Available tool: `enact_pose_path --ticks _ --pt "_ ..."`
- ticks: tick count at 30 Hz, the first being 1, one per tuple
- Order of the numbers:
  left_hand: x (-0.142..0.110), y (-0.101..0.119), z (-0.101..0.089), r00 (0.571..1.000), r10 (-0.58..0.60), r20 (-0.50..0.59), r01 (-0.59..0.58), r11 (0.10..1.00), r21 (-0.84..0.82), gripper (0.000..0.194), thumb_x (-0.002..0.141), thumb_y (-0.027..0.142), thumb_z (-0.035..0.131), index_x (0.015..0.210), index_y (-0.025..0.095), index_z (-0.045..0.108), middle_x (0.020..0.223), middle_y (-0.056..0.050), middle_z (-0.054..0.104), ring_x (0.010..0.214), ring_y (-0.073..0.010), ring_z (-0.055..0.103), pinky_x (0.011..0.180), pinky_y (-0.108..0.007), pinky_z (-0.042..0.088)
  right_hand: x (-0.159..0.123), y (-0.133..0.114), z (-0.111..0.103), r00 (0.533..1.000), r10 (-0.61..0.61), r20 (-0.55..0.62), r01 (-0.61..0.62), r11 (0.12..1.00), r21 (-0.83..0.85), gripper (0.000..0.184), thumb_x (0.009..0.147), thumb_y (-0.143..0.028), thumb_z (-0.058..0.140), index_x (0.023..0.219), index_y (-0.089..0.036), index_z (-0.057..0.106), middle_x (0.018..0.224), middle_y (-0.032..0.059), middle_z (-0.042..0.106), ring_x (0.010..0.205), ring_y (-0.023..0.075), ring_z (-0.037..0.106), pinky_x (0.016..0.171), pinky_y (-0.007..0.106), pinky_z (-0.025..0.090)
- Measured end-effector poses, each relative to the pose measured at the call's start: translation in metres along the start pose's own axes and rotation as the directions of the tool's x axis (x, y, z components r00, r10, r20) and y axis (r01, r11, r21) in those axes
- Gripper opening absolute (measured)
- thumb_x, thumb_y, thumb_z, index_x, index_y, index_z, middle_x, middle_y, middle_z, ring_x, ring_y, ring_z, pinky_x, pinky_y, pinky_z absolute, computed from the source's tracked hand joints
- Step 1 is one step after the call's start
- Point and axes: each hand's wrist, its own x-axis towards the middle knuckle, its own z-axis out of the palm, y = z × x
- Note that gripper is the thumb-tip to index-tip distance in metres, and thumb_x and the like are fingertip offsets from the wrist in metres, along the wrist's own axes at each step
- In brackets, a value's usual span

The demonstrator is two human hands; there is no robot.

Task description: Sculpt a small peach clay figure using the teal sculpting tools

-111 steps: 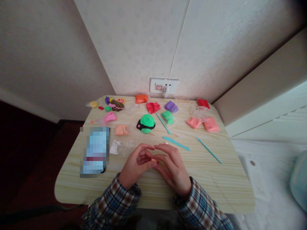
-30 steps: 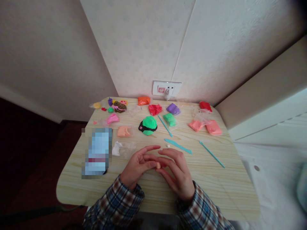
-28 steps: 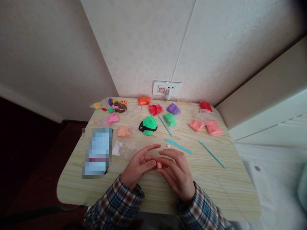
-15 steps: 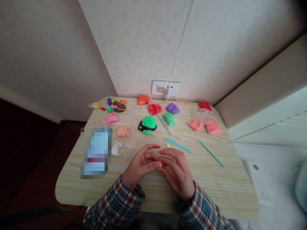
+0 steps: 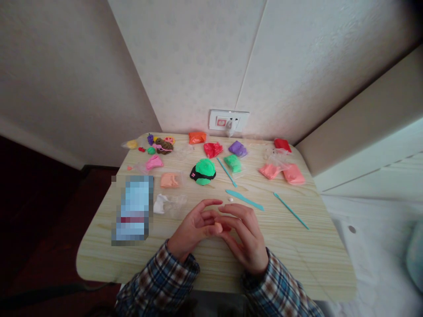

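- L hand (image 5: 194, 226) & R hand (image 5: 246, 237) meet low over the table (image 5: 297, 268), nr its front edge.
- Peach bit (image 5: 218, 227) is btwn them: L thumb & fingers pinched on it, R fingertips closed in from the other side. Can't tell how firm; partly hidden.
- Other fingers loosely curled, not clenched.
- Done, by the look of it: green pc (image 5: 205, 167) w/ black band (image 5: 198, 176), mid-table, untouched.
- Not done, I'd say: peach bit is small, plain, not set on anything yet.
- White dot (image 5: 231, 200) lies loose, just nr the blue knife (image 5: 244, 199).
- Peach pack (image 5: 169, 180) & white pack (image 5: 160, 204), L of green pc, both w/ plenty left, prob.
- Thin sticks (image 5: 291, 210) lie apart, one nr green pc, one off to the R; neither in use.
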Motion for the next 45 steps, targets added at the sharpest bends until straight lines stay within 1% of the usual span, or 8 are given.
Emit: enact_pose_path --ticks 5,10,14,18,21,28,39,45 --pt "-0.001 -0.001 -0.001 1.000 0.001 -0.006 0.000 1.000 0.013 0.049 0.063 0.022 0.082 0.105 0.019 0.057 0.076 0.001 0.069 0.074 -0.0150 0.066 0.074 -0.028 0.048 0.002 -0.001 -0.001 1.000 -0.019 0.002 0.019 1.000 0.001 0.019 0.091 -0.023 0.052 0.107 -0.017 0.059 0.102 0.0092 0.064 0.101 0.0209 0.057 0.082 0.035 0.053" --pt "0.000 -0.001 -0.003 1.000 0.011 0.015 -0.012 1.000 0.014 0.053 0.064 0.021 0.082 0.110 0.018 0.056 0.084 -0.001 0.071 0.083 -0.0172 0.067 0.078 -0.028 0.049 0.004 -0.002 -0.001 1.000 -0.014 0.007 0.014 1.000 0.010 0.017 0.091 -0.023 0.051 0.105 -0.016 0.058 0.103 0.0095 0.064 0.103 0.0200 0.055 0.086 0.034 0.051" --pt "-0.001 0.000 -0.002 1.000 0.014 0.020 -0.014 1.000 0.005 0.048 0.065 0.020 0.081 0.106 0.018 0.058 0.078 0.000 0.071 0.076 -0.0159 0.068 0.074 -0.027 0.050 0.002 -0.001 -0.001 1.000 -0.012 0.019 0.012 1.000 0.016 0.018 0.091 -0.024 0.051 0.106 -0.016 0.058 0.104 0.0097 0.063 0.104 0.0206 0.055 0.086 0.035 0.051" --pt "-0.003 0.002 0.002 0.997 0.038 0.062 -0.037 0.999 -0.017 0.045 0.074 0.023 0.075 0.114 0.018 0.056 0.083 -0.003 0.073 0.083 -0.0191 0.069 0.079 -0.031 0.050 0.000 0.000 0.001 1.000 0.007 0.024 -0.007 1.000 0.004 0.021 0.090 -0.021 0.053 0.110 -0.017 0.057 0.107 0.0101 0.062 0.106 0.0214 0.054 0.088 0.037 0.050" --pt "-0.002 0.002 0.003 0.995 0.048 0.087 -0.045 0.998 -0.034 0.050 0.070 0.024 0.078 0.115 0.019 0.056 0.084 -0.003 0.073 0.083 -0.0184 0.068 0.079 -0.030 0.049 0.000 0.000 0.002 1.000 0.014 0.020 -0.014 1.000 0.003 0.021 0.089 -0.019 0.053 0.110 -0.018 0.057 0.107 0.0098 0.062 0.106 0.0217 0.054 0.087 0.037 0.050" --pt "0.002 -0.001 -0.001 0.994 0.058 -0.092 -0.053 0.997 0.052 0.046 0.063 0.020 0.082 0.103 0.016 0.060 0.080 0.000 0.070 0.076 -0.0118 0.065 0.072 -0.022 0.049 0.001 -0.001 0.001 1.000 -0.009 -0.006 0.009 1.000 0.010 0.017 0.088 -0.017 0.055 0.104 -0.017 0.059 0.103 0.0094 0.064 0.103 0.0206 0.056 0.086 0.035 0.050" --pt "-0.001 0.003 0.006 0.993 0.068 -0.101 -0.057 0.992 0.111 0.032 0.067 0.026 0.079 0.092 0.015 0.061 0.072 0.000 0.074 0.069 -0.0133 0.068 0.067 -0.023 0.050 -0.002 0.001 0.001 0.997 0.049 0.065 -0.050 0.999 0.009 0.024 0.088 -0.020 0.055 0.112 -0.018 0.056 0.108 0.0105 0.062 0.105 0.0224 0.056 0.089 0.040 0.050" --pt "-0.001 0.004 0.009 0.983 0.116 -0.145 -0.093 0.983 0.161 0.036 0.059 0.033 0.083 0.079 0.015 0.060 0.066 0.003 0.068 0.063 -0.0102 0.063 0.062 -0.020 0.048 -0.002 0.002 0.001 0.995 0.067 0.071 -0.070 0.997 0.031 0.020 0.088 -0.019 0.055 0.108 -0.020 0.057 0.108 0.0099 0.063 0.102 0.0220 0.057 0.085 0.039 0.051"
